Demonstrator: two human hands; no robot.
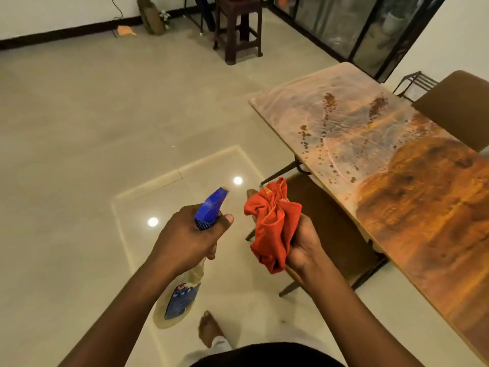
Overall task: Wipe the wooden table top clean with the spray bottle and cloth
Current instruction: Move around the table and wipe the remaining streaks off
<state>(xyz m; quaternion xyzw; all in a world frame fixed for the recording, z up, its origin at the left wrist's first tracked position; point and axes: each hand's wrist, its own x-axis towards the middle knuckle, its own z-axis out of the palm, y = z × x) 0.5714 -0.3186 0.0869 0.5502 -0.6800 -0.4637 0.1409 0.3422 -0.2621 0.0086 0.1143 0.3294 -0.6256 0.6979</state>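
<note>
The left hand (pixel 185 234) is clenched round the neck of the spray bottle (pixel 182 287), thumb out beside the blue nozzle (pixel 211 207), which points up and away over the floor (pixel 79 128); the bottle's pale body hangs below the fist. The right hand (pixel 304 247) grips a bunched red cloth (pixel 272 226), held up just beside the nozzle but apart from it. Both hands are over the floor, left of the table (pixel 397 207), touching nothing on it. The wooden top has dark droplets and pale smears across its far half. A chair (pixel 330 221) is tucked under the near edge, another chair (pixel 457 107) stands at the far side. A dark stool (pixel 238 30) stands well back. A bare foot (pixel 209 329) shows below.
</note>
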